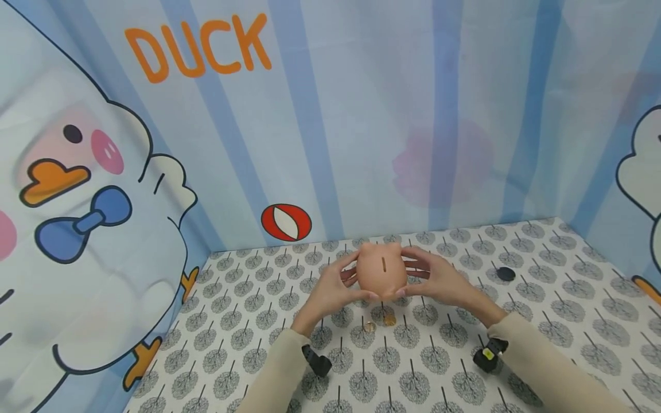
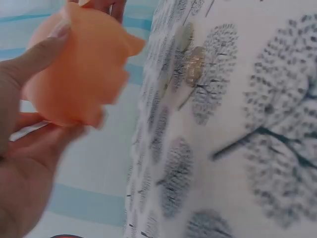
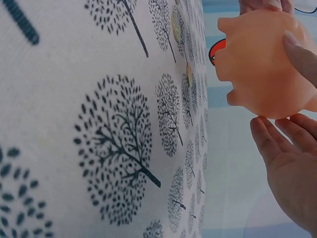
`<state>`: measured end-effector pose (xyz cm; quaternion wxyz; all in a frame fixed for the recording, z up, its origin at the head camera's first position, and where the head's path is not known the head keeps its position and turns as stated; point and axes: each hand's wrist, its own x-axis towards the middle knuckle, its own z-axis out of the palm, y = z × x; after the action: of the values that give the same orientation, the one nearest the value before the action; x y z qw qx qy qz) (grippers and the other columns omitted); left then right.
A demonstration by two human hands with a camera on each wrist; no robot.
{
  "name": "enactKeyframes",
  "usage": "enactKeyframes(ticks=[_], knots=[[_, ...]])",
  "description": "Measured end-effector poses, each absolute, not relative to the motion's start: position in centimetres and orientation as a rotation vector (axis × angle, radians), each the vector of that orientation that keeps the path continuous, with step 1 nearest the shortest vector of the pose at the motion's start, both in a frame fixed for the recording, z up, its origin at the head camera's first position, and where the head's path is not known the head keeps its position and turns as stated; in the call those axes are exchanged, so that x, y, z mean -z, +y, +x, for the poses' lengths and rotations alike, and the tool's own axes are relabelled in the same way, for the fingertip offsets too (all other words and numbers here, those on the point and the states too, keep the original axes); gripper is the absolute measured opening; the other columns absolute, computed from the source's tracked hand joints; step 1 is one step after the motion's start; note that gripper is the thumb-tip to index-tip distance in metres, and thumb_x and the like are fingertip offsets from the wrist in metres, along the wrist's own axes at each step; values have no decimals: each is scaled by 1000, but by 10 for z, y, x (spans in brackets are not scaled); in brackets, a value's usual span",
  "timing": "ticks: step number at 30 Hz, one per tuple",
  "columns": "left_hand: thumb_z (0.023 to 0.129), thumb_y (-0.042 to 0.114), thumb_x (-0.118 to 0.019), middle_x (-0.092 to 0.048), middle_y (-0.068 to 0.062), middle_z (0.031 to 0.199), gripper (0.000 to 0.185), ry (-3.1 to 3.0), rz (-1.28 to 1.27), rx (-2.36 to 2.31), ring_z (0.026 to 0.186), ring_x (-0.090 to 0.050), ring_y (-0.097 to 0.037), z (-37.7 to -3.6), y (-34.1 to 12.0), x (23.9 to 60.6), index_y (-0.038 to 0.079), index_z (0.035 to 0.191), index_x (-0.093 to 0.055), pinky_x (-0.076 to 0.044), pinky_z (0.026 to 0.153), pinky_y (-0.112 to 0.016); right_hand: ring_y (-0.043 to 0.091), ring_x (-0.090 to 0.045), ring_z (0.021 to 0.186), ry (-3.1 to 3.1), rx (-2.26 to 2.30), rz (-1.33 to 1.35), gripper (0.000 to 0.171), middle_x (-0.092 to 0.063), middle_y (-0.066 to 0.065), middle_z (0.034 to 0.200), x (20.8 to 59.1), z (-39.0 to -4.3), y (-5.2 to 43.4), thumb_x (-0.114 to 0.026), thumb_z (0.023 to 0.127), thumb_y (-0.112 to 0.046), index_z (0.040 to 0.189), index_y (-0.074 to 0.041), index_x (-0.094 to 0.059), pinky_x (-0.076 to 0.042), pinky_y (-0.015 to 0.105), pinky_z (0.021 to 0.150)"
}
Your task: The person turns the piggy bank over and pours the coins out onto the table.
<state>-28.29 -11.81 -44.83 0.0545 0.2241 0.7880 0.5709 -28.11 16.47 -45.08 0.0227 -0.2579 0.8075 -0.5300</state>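
An orange piggy bank (image 1: 382, 271) with a coin slot on top is held just above the table between both hands. My left hand (image 1: 334, 289) grips its left side, thumb up on the body (image 2: 74, 69). My right hand (image 1: 435, 278) holds the right side, thumb on top and fingers under the body (image 3: 262, 64). Two coins (image 1: 379, 324) lie on the tree-patterned cloth just in front of the bank; the same coins (image 2: 193, 64) appear beneath the bank in the left wrist view, and at least one coin (image 3: 175, 25) shows in the right wrist view.
A small black round cap (image 1: 505, 273) lies on the cloth to the right. The table (image 1: 542, 321) sits in a corner of blue striped duck-print backdrop, with a red and white round sticker (image 1: 286, 222) on the back wall.
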Motion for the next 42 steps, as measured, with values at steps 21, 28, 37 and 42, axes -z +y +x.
enactKeyframes(ticks=[21,28,37,42], knots=[[88,37,-87,-54,-7,157,81,2415,541,-1747,135,-65,-30,-284,-119,453,23,158,-48,-62,106,-37,47,-51,146,2483,1640,-680,81,-39,20,168,449,-283,165,-80,95,-32,162,-9,-39,-51,54,118],[100,63,-61,-69,-13,134,66,2504,475,-1673,99,-77,-22,-286,-111,453,13,143,-65,-64,97,-44,32,-77,109,2504,1543,-454,71,-57,27,150,439,-282,158,-64,102,-53,148,0,-55,-63,49,102],[99,69,-57,-74,-18,126,79,2451,406,-1647,86,-79,-21,-288,-108,453,1,139,-66,-66,93,-38,25,-79,95,2482,1533,-420,71,-60,30,143,441,-283,155,-60,104,-56,142,4,-60,-67,41,92],[97,59,-69,-66,-12,143,68,2442,408,-1646,103,-78,-23,-284,-111,453,14,147,-61,-62,103,-42,34,-73,120,2493,1542,-499,70,-57,25,151,444,-282,161,-69,100,-49,150,-2,-55,-60,50,108]])
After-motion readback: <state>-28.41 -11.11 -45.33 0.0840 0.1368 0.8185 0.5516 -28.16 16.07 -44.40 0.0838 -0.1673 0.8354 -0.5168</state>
